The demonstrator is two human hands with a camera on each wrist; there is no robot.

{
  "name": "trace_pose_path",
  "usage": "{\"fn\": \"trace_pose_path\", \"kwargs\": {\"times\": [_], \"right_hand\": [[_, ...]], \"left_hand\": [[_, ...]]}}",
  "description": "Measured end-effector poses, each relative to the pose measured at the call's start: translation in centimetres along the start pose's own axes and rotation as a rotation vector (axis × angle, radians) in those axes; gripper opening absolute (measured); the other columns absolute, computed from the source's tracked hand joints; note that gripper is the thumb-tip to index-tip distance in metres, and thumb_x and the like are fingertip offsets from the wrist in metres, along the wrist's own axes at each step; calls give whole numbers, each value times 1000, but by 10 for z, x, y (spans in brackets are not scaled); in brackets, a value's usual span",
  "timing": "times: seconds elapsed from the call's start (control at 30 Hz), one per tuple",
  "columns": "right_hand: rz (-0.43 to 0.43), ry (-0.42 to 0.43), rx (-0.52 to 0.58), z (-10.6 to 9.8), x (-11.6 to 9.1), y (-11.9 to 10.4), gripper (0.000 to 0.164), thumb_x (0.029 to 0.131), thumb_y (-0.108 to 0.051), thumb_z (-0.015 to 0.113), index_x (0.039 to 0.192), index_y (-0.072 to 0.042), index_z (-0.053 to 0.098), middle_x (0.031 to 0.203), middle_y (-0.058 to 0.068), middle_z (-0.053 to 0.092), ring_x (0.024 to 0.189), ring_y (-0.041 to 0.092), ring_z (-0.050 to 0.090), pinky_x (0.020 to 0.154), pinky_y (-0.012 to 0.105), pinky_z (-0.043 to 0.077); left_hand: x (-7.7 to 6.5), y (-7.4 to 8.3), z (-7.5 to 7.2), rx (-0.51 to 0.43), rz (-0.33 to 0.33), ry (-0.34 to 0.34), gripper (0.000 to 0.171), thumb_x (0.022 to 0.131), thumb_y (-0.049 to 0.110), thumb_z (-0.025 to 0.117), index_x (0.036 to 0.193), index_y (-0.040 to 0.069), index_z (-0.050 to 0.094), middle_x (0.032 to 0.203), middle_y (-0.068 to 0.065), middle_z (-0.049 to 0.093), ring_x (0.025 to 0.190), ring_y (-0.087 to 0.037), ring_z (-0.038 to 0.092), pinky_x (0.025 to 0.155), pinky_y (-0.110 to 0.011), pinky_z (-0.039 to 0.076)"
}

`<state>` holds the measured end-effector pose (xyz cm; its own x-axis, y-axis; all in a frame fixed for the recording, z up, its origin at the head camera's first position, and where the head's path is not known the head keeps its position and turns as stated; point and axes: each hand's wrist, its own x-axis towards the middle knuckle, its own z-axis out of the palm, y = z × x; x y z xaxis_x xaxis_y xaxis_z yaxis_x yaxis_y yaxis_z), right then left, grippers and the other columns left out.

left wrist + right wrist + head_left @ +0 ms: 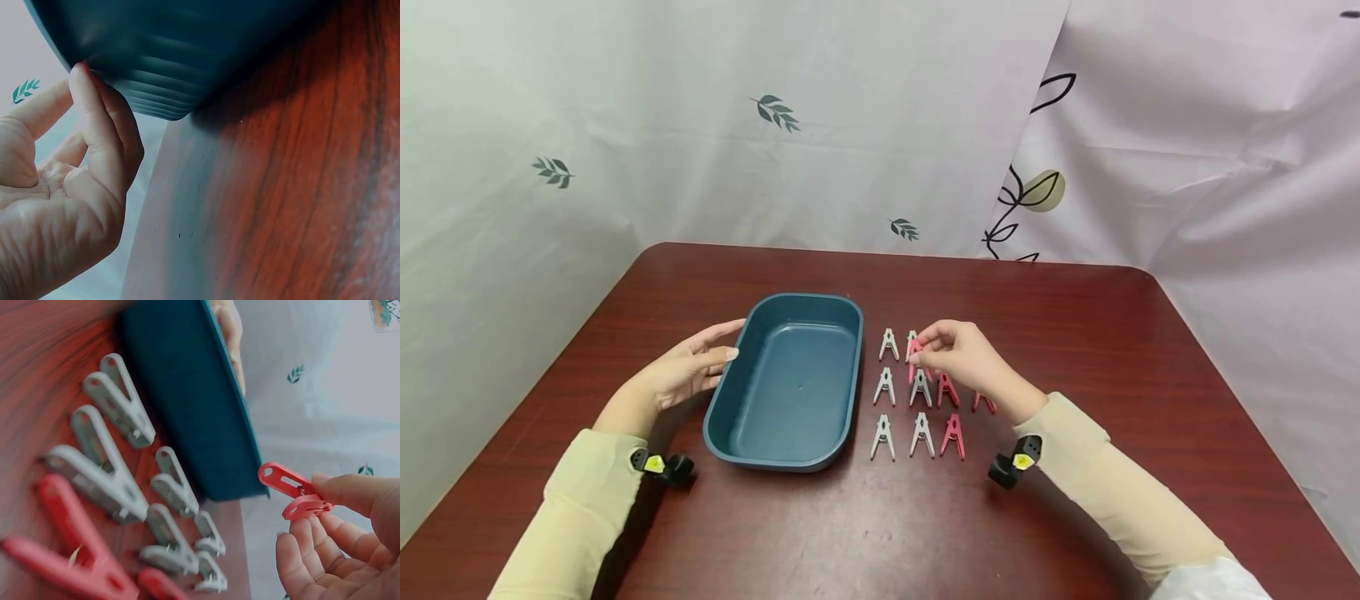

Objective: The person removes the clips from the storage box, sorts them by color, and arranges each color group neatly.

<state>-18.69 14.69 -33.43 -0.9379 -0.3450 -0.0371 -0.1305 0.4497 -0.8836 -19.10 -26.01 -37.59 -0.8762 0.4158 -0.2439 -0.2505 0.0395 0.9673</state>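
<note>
My right hand (958,354) pinches a red clothespin (284,478) between thumb and fingers, raised over the laid-out rows. Around it on the table lie several pale grey clothespins (883,436) and a few red clothespins (952,436), one partly hidden behind my right wrist. To the left is a blue rectangular bin (782,457), with nothing inside. My left hand (688,367) is at the bin's left side, fingertips right at the outer rim. In the left wrist view, the thumb tip meets that rim from outside.
The dark red-brown table (880,533) has rounded far corners. Behind it hangs a pale curtain (850,167) with leaf prints. Both forearms wear light sleeves with a small black camera at each wrist. The grey clothespins stand in columns close to the bin's right wall.
</note>
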Motion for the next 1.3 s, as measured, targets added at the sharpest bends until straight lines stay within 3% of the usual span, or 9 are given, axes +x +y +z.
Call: {"fn": "trace_pose_path", "kwargs": {"times": [0.1, 0.43, 0.83, 1.3], "right_hand": [[-5, 9, 11, -6, -9, 8, 24, 82, -9, 72, 100, 5, 64, 82, 10, 65, 66, 10, 58, 64, 32, 55], [30, -7, 7, -23, -32, 32, 31, 82, -7, 71, 106, 8, 60, 83, 13, 65, 66, 17, 60, 63, 35, 56], [49, -88, 35, -36, -56, 52, 35, 82, 0, 68, 111, 14, 54, 81, 13, 65, 66, 13, 60, 62, 27, 56], [122, -205, 35, -41, -73, 71, 25, 82, -4, 69, 98, 10, 56, 76, 9, 64, 63, 13, 58, 59, 29, 56]], "left_hand": [[1, 1, 0, 9, -3, 1, 62, 99, 10, 48, 152, 11, 15, 110, 5, 66, 97, -9, 66, 79, -27, 56], [2, 0, 1, -8, 2, -4, 61, 100, 10, 48, 152, 12, 16, 111, 6, 66, 97, -9, 66, 79, -26, 56], [2, -4, -1, -33, 11, -7, 58, 100, 9, 47, 151, 14, 19, 110, 6, 66, 96, -8, 66, 79, -25, 56], [0, -5, -2, -50, 26, -11, 53, 100, 8, 46, 148, 18, 25, 110, 7, 66, 96, -7, 66, 79, -24, 56]]}}
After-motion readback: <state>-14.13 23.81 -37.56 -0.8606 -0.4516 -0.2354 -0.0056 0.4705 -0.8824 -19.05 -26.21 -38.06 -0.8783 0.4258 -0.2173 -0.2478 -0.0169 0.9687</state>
